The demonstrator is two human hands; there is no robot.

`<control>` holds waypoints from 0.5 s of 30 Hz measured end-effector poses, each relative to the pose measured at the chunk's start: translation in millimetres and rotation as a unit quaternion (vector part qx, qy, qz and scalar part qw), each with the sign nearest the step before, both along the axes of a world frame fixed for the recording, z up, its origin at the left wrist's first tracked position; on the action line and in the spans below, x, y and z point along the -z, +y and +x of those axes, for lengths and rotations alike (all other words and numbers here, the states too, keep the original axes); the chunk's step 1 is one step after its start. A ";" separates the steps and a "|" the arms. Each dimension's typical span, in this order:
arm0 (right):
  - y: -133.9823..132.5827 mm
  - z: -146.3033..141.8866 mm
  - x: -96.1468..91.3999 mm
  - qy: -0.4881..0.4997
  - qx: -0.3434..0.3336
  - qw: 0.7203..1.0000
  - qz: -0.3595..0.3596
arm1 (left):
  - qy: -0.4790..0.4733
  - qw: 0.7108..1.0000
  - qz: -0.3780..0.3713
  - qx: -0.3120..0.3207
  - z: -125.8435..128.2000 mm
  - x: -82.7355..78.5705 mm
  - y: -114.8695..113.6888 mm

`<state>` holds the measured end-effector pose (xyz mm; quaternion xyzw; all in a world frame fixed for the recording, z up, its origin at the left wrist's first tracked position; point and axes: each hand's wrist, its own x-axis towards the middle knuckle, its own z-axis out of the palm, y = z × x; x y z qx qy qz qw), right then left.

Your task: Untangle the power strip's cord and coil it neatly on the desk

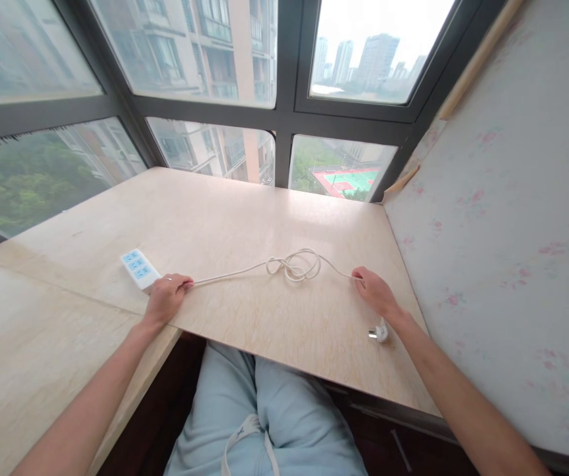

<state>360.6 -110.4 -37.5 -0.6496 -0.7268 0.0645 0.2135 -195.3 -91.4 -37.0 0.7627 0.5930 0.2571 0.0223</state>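
A white power strip [140, 270] with blue socket faces lies at the left on the stone-look sill. Beside its near end, my left hand [168, 296] pinches the white power cord [234, 272]. The cord stretches to the right and forms a loose tangle of loops in the middle. Past the loops, my right hand [374, 289] grips the cord's other side between thumb and fingers. Below that hand, the white plug [379, 332] rests on the surface with its metal prongs pointing left.
The pale marbled sill [264, 324] runs up to dark-framed windows [284, 158]. A wall with flowered paper [502, 264] borders it on the right. My legs in light blue trousers [264, 410] sit below the front edge, with dark cabinet fronts around them.
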 end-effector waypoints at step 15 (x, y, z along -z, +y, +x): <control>-11.2 -13.2 -43.8 0.297 -0.003 0.942 -0.156 | -0.063 0.991 0.092 0.074 129.1 -41.8 -1.4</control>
